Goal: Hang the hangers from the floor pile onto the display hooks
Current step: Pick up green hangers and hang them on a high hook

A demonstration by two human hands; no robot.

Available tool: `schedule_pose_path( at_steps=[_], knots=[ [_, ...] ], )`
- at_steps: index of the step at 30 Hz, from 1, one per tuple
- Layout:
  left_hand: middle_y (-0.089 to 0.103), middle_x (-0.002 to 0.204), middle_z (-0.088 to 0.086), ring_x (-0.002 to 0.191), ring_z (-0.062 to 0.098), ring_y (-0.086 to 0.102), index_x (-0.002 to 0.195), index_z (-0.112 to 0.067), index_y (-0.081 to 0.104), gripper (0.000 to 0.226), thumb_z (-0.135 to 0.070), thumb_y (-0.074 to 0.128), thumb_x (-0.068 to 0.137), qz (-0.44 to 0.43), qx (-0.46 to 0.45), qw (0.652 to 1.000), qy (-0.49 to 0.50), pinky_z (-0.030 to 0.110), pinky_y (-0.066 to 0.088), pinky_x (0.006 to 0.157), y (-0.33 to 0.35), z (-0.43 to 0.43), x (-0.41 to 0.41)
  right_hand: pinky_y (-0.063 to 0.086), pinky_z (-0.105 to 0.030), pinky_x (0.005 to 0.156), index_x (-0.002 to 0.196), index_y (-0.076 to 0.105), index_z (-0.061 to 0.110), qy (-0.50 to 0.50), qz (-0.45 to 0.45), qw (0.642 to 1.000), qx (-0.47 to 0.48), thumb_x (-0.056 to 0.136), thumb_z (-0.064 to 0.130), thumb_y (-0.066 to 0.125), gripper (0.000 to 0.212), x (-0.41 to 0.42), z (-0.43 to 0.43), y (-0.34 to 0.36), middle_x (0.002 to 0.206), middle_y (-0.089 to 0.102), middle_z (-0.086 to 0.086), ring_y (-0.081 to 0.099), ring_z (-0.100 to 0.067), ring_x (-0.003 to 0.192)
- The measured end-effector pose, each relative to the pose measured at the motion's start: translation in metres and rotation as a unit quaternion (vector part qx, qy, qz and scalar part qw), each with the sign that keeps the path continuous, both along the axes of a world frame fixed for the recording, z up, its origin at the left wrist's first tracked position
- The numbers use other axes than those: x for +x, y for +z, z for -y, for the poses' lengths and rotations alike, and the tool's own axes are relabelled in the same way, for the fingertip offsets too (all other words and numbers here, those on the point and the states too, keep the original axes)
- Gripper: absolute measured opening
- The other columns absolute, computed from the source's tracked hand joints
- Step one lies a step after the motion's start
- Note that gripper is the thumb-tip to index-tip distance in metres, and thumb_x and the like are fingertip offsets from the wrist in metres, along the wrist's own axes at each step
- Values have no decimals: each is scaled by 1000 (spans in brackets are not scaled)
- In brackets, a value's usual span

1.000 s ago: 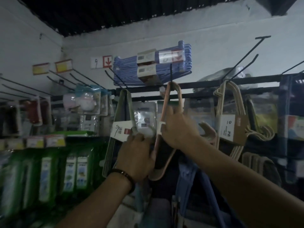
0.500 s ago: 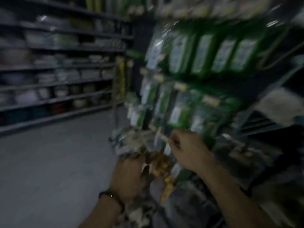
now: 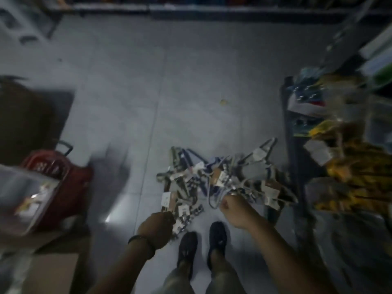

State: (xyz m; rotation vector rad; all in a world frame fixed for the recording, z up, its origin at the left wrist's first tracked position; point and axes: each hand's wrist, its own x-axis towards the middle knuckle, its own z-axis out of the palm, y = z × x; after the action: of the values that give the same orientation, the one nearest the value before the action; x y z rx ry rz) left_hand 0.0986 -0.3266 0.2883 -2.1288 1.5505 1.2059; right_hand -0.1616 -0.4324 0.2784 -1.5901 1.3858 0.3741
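One pile of hangers (image 3: 222, 179) lies on the floor (image 3: 169, 92), lower centre of the frame; they are tangled and blurred, so their number cannot be told. Two hands reach its near edge. The left hand (image 3: 157, 227), with one wristband (image 3: 140, 240), is at the pile's lower left, and the right hand (image 3: 234, 210) at its lower middle. Both show curled fingers, but I cannot tell whether they clamp a hanger. Two shoes (image 3: 187, 249) stand below. One red basket (image 3: 63, 187) sits at the left.
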Motion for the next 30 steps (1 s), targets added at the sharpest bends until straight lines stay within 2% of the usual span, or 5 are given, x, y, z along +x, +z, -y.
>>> schedule_pose_path(
  at_steps=[9, 16, 23, 27, 30],
  knots=[
    [75, 110, -2, 94, 12, 70, 114, -31, 71, 23, -21, 51, 106, -7, 87, 979, 186, 35, 62, 88, -146, -46, 36, 54, -40, 83, 100, 63, 8, 61, -25, 991, 113, 102, 29, 49, 25, 74, 16, -195, 105, 68, -11, 64, -27, 96],
    [72, 116, 1, 93, 13, 66, 125, -21, 67, 23, -24, 54, 107, -63, 86, 967, 230, 20, 51, 80, -332, -12, 66, 45, -28, 75, 108, 64, 18, 44, -27, 994, 101, 100, 29, 62, 13, 131, -2, -360, 111, 68, -1, 60, -15, 95],
    [61, 143, 10, 124, 28, 62, 135, -22, 60, 31, -15, 50, 106, -88, 27, 951, 296, 33, 54, 102, -535, 22, 90, 59, -37, 87, 119, 56, 13, 21, -53, 998, -13, 98, 20, 66, 24, 195, 11, -548, 115, 62, -7, 64, -24, 103],
    [63, 137, 8, 107, 17, 61, 144, -22, 53, 37, -15, 44, 108, -111, -8, 947, 302, 33, 54, 94, -600, 20, 86, 46, -45, 105, 134, 52, 12, 121, -112, 980, -115, 97, 31, 66, 43, 227, 23, -621, 136, 54, -12, 48, -33, 128],
    [70, 113, 2, 84, 11, 67, 138, -24, 57, 31, -26, 42, 111, -149, -18, 935, 322, 31, 60, 73, -626, 9, 87, 43, -48, 93, 123, 57, 17, 137, -144, 977, -76, 95, 49, 64, 43, 244, 20, -659, 122, 61, -11, 45, -37, 122]
  ],
)
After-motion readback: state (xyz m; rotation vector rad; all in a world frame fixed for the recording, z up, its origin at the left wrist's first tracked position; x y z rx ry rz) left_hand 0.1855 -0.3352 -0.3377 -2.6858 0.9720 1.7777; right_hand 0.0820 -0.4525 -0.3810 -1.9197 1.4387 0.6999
